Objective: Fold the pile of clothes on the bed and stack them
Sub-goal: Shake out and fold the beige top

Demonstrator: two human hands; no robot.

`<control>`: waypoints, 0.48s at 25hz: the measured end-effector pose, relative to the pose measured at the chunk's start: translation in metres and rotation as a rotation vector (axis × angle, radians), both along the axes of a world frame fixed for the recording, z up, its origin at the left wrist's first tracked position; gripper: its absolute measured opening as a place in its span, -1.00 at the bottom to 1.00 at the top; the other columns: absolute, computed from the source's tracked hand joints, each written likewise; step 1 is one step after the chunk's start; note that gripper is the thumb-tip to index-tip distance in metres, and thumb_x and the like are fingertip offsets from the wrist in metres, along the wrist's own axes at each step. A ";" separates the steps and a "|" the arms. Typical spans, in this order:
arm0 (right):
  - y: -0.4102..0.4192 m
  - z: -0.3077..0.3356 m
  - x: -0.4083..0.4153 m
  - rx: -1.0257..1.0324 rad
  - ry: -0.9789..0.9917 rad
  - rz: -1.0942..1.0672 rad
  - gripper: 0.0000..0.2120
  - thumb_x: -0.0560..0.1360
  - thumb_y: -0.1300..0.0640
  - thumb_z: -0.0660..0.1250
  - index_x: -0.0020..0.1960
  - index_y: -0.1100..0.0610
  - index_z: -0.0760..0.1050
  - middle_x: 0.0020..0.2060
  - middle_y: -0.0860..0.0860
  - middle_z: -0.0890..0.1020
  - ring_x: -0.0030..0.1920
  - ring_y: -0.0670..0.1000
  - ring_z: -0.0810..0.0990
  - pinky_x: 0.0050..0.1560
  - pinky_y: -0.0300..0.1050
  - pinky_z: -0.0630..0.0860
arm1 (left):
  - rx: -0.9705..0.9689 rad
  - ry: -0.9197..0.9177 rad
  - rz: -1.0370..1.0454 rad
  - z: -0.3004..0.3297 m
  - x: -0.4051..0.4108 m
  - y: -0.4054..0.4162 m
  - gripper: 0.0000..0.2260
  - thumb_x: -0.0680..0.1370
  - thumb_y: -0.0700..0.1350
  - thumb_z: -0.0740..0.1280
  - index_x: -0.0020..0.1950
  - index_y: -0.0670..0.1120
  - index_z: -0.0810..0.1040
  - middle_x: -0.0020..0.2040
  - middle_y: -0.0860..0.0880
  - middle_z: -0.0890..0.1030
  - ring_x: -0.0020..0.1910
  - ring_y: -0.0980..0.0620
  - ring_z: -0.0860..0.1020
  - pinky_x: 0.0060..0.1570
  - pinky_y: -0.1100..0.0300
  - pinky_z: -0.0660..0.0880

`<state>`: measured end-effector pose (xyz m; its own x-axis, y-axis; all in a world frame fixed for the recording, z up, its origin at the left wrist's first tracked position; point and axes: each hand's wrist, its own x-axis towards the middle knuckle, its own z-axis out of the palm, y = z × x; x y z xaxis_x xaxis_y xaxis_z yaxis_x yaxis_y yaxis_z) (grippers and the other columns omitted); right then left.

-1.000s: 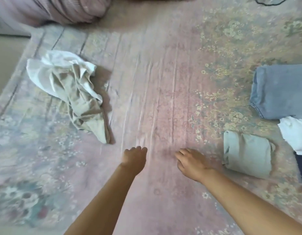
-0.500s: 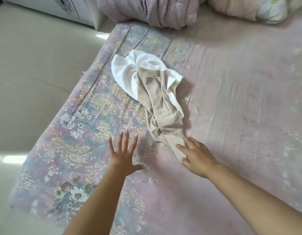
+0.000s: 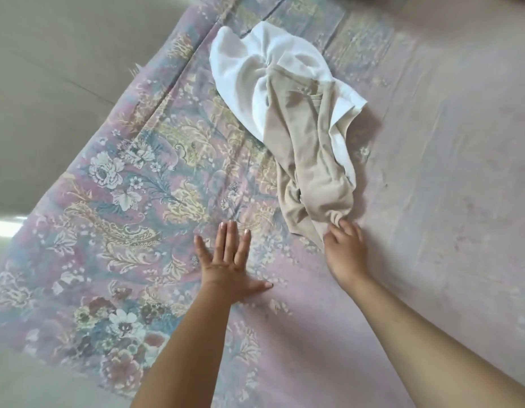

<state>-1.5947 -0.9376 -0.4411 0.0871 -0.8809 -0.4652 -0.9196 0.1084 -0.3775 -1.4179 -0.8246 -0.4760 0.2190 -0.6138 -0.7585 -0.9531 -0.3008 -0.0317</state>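
Bed sheet [image 3: 432,201] takes most of the view: thin woven cotton, faded pink, fine creases on the plain right part, dense floral print in blue, cream and maroon along the left band [image 3: 123,201]. Its left edge runs diagonally from top centre to bottom left, slightly frayed, with pale smooth floor [image 3: 49,83] beyond it. Plenty of bare sheet right of and below the clothes. Two garments, tangled in one crumpled heap near the upper middle of the bed, close to that left edge: white garment [image 3: 240,69], soft and bunched into a rounded lobe at the far end with a flap trailing down the right side; beige garment [image 3: 308,148], thin and limp, lying over it as a long twisted strip running toward the person. Two bare hands, forearms in from the bottom. Right hand [image 3: 345,248] has fingers curled onto the gathered near end of the beige garment, gripping it. Left hand [image 3: 229,260] lies flat on the floral print, fingers straight and spread, thumb out, holding nothing, just left of the beige tip and apart from it.
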 end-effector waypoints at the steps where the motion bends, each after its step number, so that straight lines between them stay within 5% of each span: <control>1: 0.002 0.002 0.000 -0.081 -0.056 -0.006 -0.70 0.59 0.21 0.16 0.25 0.21 0.54 0.40 0.08 0.39 0.47 0.12 0.19 0.44 0.02 0.12 | -0.009 -0.004 0.003 0.001 0.000 -0.001 0.00 0.32 0.59 -0.09 0.19 -0.04 -0.70 0.21 -0.14 -0.71 0.23 -0.17 -0.67 0.11 -0.45 -0.54; 6: 0.030 0.021 -0.029 -0.161 -0.218 0.012 -0.73 0.61 0.25 0.16 0.21 0.26 0.56 0.29 0.04 0.48 0.33 0.07 0.31 0.40 -0.19 0.16 | -0.004 -0.062 -0.012 0.006 -0.005 -0.003 0.02 0.33 0.58 -0.07 0.20 -0.06 -0.69 0.24 -0.18 -0.69 0.31 -0.19 -0.60 0.10 -0.44 -0.52; 10: 0.038 0.050 -0.078 0.102 -0.656 -0.463 -0.76 0.61 0.23 0.16 -0.03 0.16 0.61 0.07 -0.10 0.54 0.07 -0.23 0.48 0.05 -0.53 0.34 | -0.148 -0.079 -0.037 0.025 -0.034 0.011 -0.14 0.55 0.35 -0.01 0.46 -0.16 -0.46 0.49 -0.25 -0.38 0.49 -0.24 -0.32 0.38 -0.28 -0.29; 12: 0.045 0.055 -0.115 0.165 -0.732 -0.618 -0.74 0.58 0.24 0.19 -0.14 0.10 0.62 -0.02 -0.10 0.61 0.01 -0.23 0.51 0.18 -0.40 0.32 | -0.278 -0.036 -0.113 0.031 -0.057 0.026 -0.19 0.58 0.20 0.17 0.55 -0.19 -0.23 0.55 -0.26 -0.16 0.54 -0.23 -0.11 0.45 -0.24 -0.07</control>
<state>-1.7096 -0.8926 -0.3857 -0.0519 -0.7973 -0.6014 -0.2266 0.5959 -0.7704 -1.4751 -0.7985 -0.4448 0.1613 -0.8191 -0.5505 -0.9808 -0.1951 0.0028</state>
